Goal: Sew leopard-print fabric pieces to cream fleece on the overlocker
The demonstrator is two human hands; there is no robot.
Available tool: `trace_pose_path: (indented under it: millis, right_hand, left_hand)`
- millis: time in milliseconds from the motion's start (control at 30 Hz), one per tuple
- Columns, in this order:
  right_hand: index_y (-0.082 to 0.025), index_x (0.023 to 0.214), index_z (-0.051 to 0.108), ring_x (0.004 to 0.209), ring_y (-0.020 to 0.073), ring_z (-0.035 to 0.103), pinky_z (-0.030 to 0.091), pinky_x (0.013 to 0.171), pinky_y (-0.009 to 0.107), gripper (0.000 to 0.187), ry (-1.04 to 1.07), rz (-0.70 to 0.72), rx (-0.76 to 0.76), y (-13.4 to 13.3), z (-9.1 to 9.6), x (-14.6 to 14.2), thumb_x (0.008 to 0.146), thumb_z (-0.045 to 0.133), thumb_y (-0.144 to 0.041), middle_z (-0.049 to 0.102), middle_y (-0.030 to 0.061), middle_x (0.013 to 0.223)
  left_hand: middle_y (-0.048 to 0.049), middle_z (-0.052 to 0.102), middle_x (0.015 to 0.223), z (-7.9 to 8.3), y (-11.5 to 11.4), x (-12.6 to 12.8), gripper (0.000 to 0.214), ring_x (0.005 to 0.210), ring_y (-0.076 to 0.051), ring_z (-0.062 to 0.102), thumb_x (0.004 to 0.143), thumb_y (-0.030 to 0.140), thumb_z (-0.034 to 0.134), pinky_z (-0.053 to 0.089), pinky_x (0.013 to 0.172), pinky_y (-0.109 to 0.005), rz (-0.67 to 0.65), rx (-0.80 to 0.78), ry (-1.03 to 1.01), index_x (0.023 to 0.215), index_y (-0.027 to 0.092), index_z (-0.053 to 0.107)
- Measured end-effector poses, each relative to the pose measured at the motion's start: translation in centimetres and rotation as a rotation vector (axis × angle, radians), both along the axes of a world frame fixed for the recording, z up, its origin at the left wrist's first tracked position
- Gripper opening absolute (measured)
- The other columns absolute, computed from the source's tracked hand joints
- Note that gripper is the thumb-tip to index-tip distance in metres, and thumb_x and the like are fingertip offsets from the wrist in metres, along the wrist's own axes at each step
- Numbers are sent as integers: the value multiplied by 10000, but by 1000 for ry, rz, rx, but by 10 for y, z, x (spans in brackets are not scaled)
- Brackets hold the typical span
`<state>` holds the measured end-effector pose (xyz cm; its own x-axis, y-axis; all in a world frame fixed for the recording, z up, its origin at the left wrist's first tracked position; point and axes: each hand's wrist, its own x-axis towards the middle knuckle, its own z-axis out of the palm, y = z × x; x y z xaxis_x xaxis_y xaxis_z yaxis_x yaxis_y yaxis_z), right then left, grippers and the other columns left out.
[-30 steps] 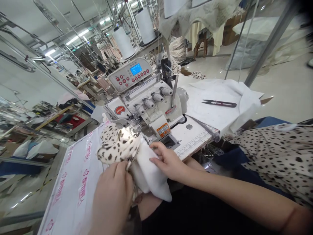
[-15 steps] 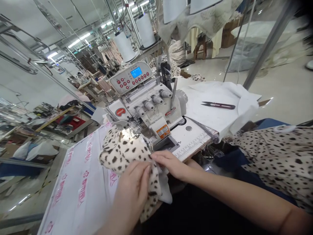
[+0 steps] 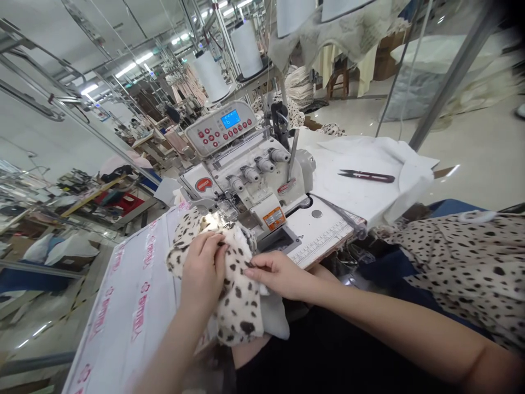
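Note:
A cream fleecy fabric with dark spots (image 3: 240, 298) lies at the lit needle area of an overlock sewing machine (image 3: 250, 175) and drapes over the table's front edge. My left hand (image 3: 204, 268) is on the fabric close to the presser foot, its fingers bent and pinching the cloth. Lower and to the right, my right hand (image 3: 276, 273) pinches the fabric's right edge between thumb and fingers. Whitish backing shows beneath the spotted cloth, below my right hand. The needle itself is too small to make out.
Dark thread snips (image 3: 367, 175) rest on a white cloth (image 3: 328, 158) right of the machine. More spotted fabric (image 3: 463, 257) is heaped at the right. Thread cones (image 3: 211, 76) stand behind the machine. White sheeting with pink print (image 3: 127, 295) covers the table's left side.
My left hand has moved up and forward along the fabric toward the presser foot. My right hand has shifted slightly left, and the hanging cloth now lies flatter.

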<state>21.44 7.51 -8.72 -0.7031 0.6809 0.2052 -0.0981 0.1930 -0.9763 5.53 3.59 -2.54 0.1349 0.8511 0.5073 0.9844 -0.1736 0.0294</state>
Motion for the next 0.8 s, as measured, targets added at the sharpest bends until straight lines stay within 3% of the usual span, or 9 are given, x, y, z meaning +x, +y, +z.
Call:
trace_pose_path:
  millis: [133,433,633,800]
  right_hand:
    - [-168,544,262,526,69,237,195,477,219,395,11,0,-29,-3,-3,3,811,490,-349,234,-58,549]
    - [-172,544,291,497,60,222,177,456,206,434,55,62,-208,8,-13,2,767,524,-464,229,-68,534]
    - [-170,533,303,504,59,214,164,464,210,447,96,76,-195,22,-11,-3,750,539,-480,228,-69,536]
    - [-170,521,300,493,56,209,157,464,211,483,138,57,-200,31,-7,-10,725,548,-532,233,-74,519]
  left_hand:
    - [-86,589,962,-2,-4,4,156,917,-191,537,829,179,458,468,811,-352,9,45,72,886,131,596]
    - [-67,584,904,-4,4,4,160,877,-176,547,828,219,469,467,794,-330,29,27,-60,834,145,612]
    - [-42,558,853,2,16,-2,132,840,-156,531,810,238,494,446,778,-302,64,-39,-185,754,157,582]
    - [-37,542,785,5,25,-7,155,775,-156,529,803,254,494,434,721,-293,95,-54,-169,747,153,597]
